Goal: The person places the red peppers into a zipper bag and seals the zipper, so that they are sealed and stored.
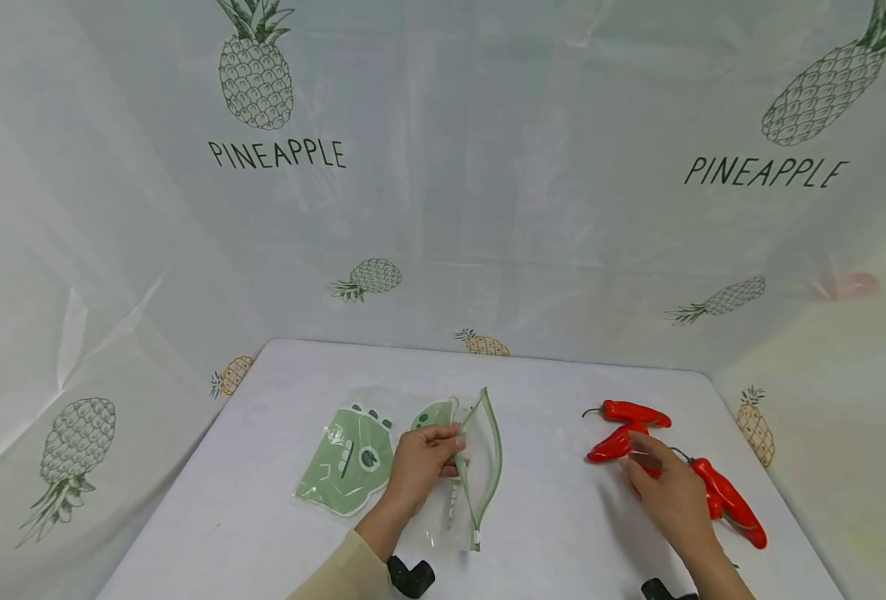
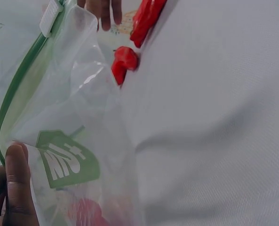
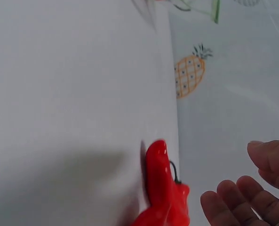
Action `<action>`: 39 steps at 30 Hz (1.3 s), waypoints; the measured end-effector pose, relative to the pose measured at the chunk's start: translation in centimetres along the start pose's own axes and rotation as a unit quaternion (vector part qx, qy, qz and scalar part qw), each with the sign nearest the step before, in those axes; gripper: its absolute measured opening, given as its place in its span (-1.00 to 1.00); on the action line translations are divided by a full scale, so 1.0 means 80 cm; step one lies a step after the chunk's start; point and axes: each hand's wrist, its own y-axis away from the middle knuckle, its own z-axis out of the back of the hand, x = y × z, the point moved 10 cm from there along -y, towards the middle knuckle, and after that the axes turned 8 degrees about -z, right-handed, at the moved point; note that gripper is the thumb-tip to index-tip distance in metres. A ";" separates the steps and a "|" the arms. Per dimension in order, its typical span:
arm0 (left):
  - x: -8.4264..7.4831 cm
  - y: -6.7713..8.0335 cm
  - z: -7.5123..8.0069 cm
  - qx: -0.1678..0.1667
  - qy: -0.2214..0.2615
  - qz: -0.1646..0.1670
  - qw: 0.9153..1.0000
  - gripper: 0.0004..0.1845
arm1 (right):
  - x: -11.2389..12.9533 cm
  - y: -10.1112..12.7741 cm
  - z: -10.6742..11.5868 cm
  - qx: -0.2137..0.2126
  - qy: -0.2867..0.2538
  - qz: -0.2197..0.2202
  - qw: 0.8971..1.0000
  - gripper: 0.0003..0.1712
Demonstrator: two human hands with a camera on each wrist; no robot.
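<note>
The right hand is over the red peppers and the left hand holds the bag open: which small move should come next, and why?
Probably the right hand should close its fingers on the nearest red pepper. They are spread and hold nothing, though they hover just over it. The left hand already pinches the zip bag at its rim, mouth gaping, so the bag seems ready.

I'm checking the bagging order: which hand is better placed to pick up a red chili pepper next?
Probably the right hand: it hovers over the red chili peppers, fingers loose, while the left hand pinches the clear green-edged zip bag.
</note>
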 end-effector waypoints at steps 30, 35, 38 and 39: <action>0.000 -0.004 0.008 -0.017 -0.009 0.000 1.000 -0.60 | -0.138 -0.006 0.006 0.048 0.007 -0.179 0.983 -0.08; 0.001 -0.004 0.010 -0.018 -0.008 0.002 1.000 -0.59 | -0.135 -0.008 -0.002 0.055 0.003 -0.158 0.986 -0.08; 0.001 -0.003 0.011 -0.020 -0.010 0.004 1.000 -0.61 | -0.129 -0.010 -0.005 0.049 0.017 -0.139 0.989 -0.08; 0.001 -0.003 0.011 -0.020 -0.010 0.005 1.000 -0.61 | -0.127 -0.011 -0.006 0.047 0.023 -0.134 0.990 -0.08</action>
